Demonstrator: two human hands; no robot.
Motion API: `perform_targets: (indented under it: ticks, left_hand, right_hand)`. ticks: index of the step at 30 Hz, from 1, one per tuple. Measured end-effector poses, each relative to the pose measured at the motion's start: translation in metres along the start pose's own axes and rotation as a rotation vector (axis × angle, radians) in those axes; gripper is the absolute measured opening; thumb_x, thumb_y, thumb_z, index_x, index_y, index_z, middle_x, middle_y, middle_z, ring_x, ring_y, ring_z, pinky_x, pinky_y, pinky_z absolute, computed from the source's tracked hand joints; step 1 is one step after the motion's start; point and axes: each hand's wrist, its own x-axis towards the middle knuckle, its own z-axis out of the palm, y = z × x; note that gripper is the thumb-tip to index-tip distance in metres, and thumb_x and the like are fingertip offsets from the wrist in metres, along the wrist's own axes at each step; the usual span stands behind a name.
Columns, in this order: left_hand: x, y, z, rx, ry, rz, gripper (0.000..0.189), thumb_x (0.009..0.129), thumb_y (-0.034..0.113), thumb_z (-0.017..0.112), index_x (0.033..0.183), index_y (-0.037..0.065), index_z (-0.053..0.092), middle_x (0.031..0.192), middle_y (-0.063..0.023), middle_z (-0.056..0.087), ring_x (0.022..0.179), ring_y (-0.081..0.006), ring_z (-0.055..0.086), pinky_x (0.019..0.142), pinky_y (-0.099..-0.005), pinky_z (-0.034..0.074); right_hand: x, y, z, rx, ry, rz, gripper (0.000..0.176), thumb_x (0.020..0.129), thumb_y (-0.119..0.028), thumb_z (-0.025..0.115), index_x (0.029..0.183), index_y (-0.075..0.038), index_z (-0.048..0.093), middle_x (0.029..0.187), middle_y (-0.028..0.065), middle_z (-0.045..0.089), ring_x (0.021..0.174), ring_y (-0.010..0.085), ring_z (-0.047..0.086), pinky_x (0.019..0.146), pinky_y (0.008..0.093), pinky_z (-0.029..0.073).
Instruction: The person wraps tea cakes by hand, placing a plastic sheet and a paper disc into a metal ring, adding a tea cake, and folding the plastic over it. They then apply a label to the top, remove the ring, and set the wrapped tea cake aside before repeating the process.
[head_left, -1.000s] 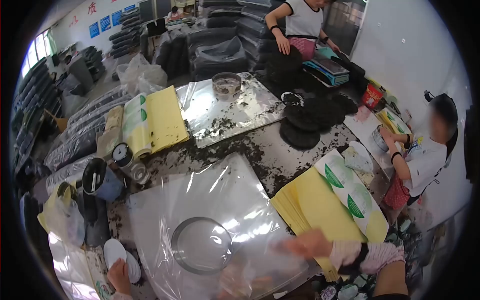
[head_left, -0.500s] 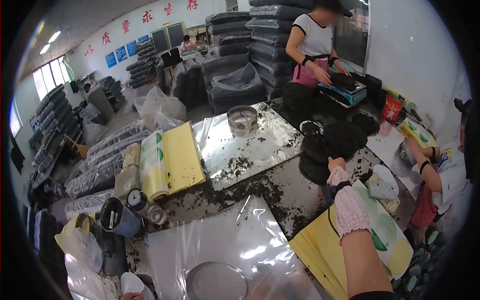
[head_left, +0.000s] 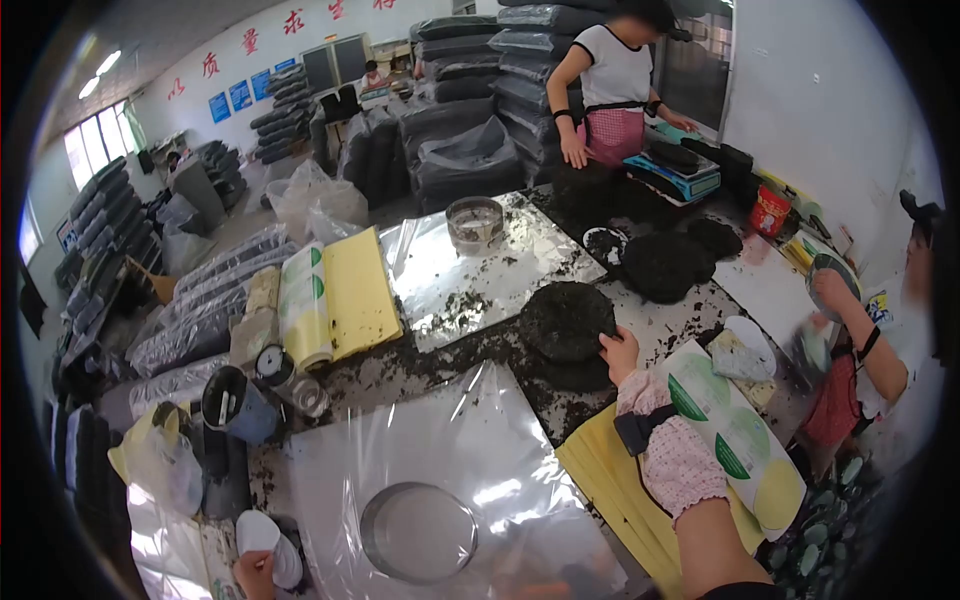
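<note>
My right hand (head_left: pixel 622 355) grips the near right edge of a round, flat, black cake (head_left: pixel 566 320) that looks like dried seaweed. Another black cake (head_left: pixel 570 374) shows partly beneath it. At the bottom left, my left hand (head_left: pixel 256 574) pinches the edge of a white round paper (head_left: pixel 258 534), beside more white rounds (head_left: pixel 287 566). Between my hands, a metal ring (head_left: pixel 420 532) rests on a sheet of clear plastic film (head_left: pixel 340 480). Farther right lie more black cakes (head_left: pixel 668 268).
A second ring (head_left: pixel 475 225) stands on a shiny film sheet (head_left: pixel 440 295) with black crumbs. Yellow sheets (head_left: pixel 620 490) lie by my right arm, a blue cup (head_left: pixel 240 405) at left. Across the table, a co-worker (head_left: pixel 615 80) stands by a scale (head_left: pixel 690 182); another person (head_left: pixel 880 340) works at right.
My right hand has come nearer and left, bringing the black cakes away from the others. My left hand has risen into view with the white paper. The co-worker's hands have left the scale.
</note>
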Motion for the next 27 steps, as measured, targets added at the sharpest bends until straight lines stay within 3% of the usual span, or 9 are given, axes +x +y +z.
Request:
perform_targets:
  ticks: [3, 6, 9, 13, 19, 22, 24, 26, 27]
  left_hand:
    - [0.014, -0.067, 0.043, -0.109, 0.336, 0.274, 0.008, 0.081, 0.007, 0.076, 0.082, 0.001, 0.070, 0.072, -0.0141, 0.067, 0.064, -0.0264, 0.066, 0.060, -0.0350, 0.051]
    - [0.002, -0.016, 0.029, -0.051, 0.268, 0.122, 0.013, 0.088, 0.006, 0.070, 0.096, -0.004, 0.073, 0.083, -0.0184, 0.072, 0.072, -0.0269, 0.070, 0.067, -0.0339, 0.054]
    - [-0.022, 0.088, 0.051, -0.196, 0.420, 0.599, 0.016, 0.084, -0.001, 0.071, 0.100, 0.002, 0.074, 0.102, -0.0155, 0.075, 0.093, -0.0300, 0.073, 0.081, -0.0364, 0.057]
    - [-0.051, 0.178, 0.107, -0.149, 0.051, 0.944, 0.022, 0.078, 0.004, 0.076, 0.099, 0.007, 0.074, 0.105, -0.0118, 0.074, 0.090, -0.0295, 0.073, 0.075, -0.0366, 0.058]
    - [-0.072, 0.171, 0.078, -0.281, 0.142, 1.042, 0.020, 0.080, 0.017, 0.078, 0.098, 0.008, 0.073, 0.097, -0.0109, 0.072, 0.080, -0.0281, 0.071, 0.068, -0.0354, 0.057]
    - [-0.060, 0.168, 0.085, -0.144, 0.067, 0.751, 0.063, 0.078, 0.033, 0.081, 0.127, 0.000, 0.060, 0.111, -0.0160, 0.066, 0.100, -0.0355, 0.065, 0.085, -0.0400, 0.054]
    - [-0.041, 0.158, 0.102, -0.034, -0.057, 0.670, 0.109, 0.067, 0.046, 0.086, 0.146, -0.010, 0.034, 0.128, -0.0215, 0.056, 0.115, -0.0400, 0.057, 0.096, -0.0436, 0.049]
    - [-0.023, 0.160, 0.104, 0.024, -0.055, 0.707, 0.123, 0.059, 0.051, 0.089, 0.147, -0.012, 0.030, 0.128, -0.0228, 0.054, 0.113, -0.0398, 0.058, 0.095, -0.0428, 0.050]
    - [-0.029, 0.166, 0.100, 0.048, -0.097, 0.708, 0.130, 0.055, 0.053, 0.090, 0.148, -0.013, 0.028, 0.128, -0.0235, 0.053, 0.111, -0.0397, 0.058, 0.094, -0.0424, 0.050]
  right_hand:
    - [-0.031, -0.020, -0.001, 0.148, -0.070, 0.103, 0.050, 0.091, -0.003, 0.069, 0.138, -0.005, 0.051, 0.110, 0.0062, 0.064, 0.091, 0.0198, 0.063, 0.075, 0.0359, 0.052]
    - [-0.077, -0.052, -0.008, 0.155, -0.254, 0.113, 0.050, 0.092, -0.007, 0.069, 0.139, -0.008, 0.050, 0.110, 0.0028, 0.064, 0.088, 0.0159, 0.062, 0.074, 0.0307, 0.051]
    - [-0.152, -0.088, 0.008, 0.173, -0.312, 0.137, 0.046, 0.093, -0.008, 0.067, 0.137, -0.006, 0.052, 0.112, 0.0038, 0.063, 0.093, 0.0142, 0.063, 0.075, 0.0290, 0.053]
    - [-0.242, -0.068, 0.023, -0.133, -0.512, 0.081, 0.045, 0.097, -0.006, 0.061, 0.140, -0.003, 0.049, 0.127, 0.0104, 0.062, 0.105, 0.0198, 0.065, 0.090, 0.0362, 0.054]
    - [-0.351, -0.052, 0.056, 0.075, -0.679, 0.438, 0.049, 0.094, -0.007, 0.068, 0.139, -0.002, 0.050, 0.113, 0.0084, 0.061, 0.098, 0.0176, 0.064, 0.081, 0.0332, 0.056]
    - [-0.384, -0.032, 0.060, -0.134, -0.770, 0.391, 0.053, 0.093, -0.012, 0.070, 0.140, -0.001, 0.048, 0.112, 0.0116, 0.060, 0.097, 0.0208, 0.065, 0.079, 0.0344, 0.057]
    - [-0.388, -0.064, 0.063, -0.635, -0.913, -0.025, 0.064, 0.090, -0.020, 0.075, 0.142, 0.003, 0.044, 0.111, 0.0132, 0.059, 0.097, 0.0229, 0.066, 0.081, 0.0341, 0.057]
    - [-0.383, -0.081, 0.073, -1.129, -0.861, -0.686, 0.098, 0.073, -0.034, 0.089, 0.145, 0.008, 0.037, 0.109, 0.0168, 0.055, 0.091, 0.0282, 0.068, 0.075, 0.0343, 0.057]
    - [-0.387, -0.091, 0.085, -1.150, -0.952, -0.742, 0.105, 0.067, -0.033, 0.091, 0.146, 0.009, 0.036, 0.109, 0.0172, 0.055, 0.087, 0.0292, 0.068, 0.073, 0.0347, 0.057]
